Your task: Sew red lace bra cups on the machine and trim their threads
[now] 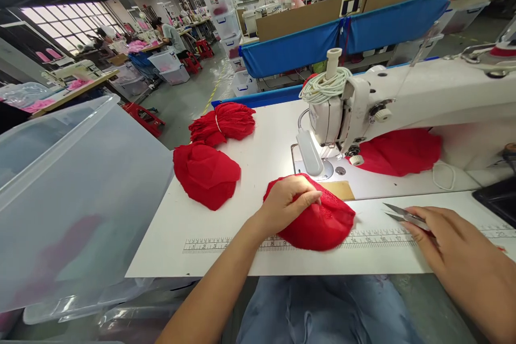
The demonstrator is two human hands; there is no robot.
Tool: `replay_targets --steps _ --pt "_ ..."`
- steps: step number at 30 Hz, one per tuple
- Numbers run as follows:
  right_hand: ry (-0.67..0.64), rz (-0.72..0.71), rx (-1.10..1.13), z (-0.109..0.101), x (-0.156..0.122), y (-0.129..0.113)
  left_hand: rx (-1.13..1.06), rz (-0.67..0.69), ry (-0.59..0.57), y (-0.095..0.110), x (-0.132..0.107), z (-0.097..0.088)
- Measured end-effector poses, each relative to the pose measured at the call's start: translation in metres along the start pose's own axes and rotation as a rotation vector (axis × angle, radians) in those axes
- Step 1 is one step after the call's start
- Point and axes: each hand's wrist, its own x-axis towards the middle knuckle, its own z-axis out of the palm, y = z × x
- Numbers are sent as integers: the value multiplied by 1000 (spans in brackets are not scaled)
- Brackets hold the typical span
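A rounded red fabric piece (318, 232) with a lace-like textured band lies on the white table in front of me. My left hand (288, 203) is closed on its upper part, with thumb and fingers pinched together; the fingertips are partly hidden. To the right, my right hand (455, 244) grips a pair of metal thread snips (409, 217), their blades apart and pointing left toward the cloth. Between the blades and the fabric there is a gap. Just behind the cloth stands the needle end of a white sewing machine (328, 118).
Left on the table (161, 258) lie another red fabric piece (206, 174) and a tied red bundle (221, 121). More red cloth (399, 151) sits under the machine arm. A translucent plastic bin (88, 188) stands at the left edge. People work at other machines beyond.
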Motion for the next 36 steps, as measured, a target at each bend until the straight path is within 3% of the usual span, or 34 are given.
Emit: replay_targets --steps 2,5,8,11,15,19,21,23,25,28,31,36 --pt "2 -59 -66 1 -4 11 387 -8 130 -2 3 14" --pt "44 -43 -148 5 -4 14 767 -97 -26 1 2 25" --pt "127 43 -37 11 3 -6 839 -321 -153 11 -6 23" --pt "184 88 236 21 13 -42 698 -411 -193 22 -18 18" --pt "59 61 440 31 29 -88 425 -450 -121 31 -36 13" --pt "-110 126 912 26 45 -111 47 -596 -238 35 -45 -3" --pt "-256 164 1081 18 51 -115 4 -588 -175 31 -42 -13" --pt "-353 164 1175 9 56 -118 -71 -450 -48 21 -35 -21" --pt "-385 154 1234 1 59 -119 -372 -317 -122 9 -25 -25" --pt "-395 120 1260 -7 64 -118 -681 -300 -305 -3 -12 -25" --pt "-423 80 1232 -12 70 -111 -651 -282 -351 -3 -2 -24" --pt "-413 261 1210 -4 77 -87 -711 -371 -300 2 10 -24"
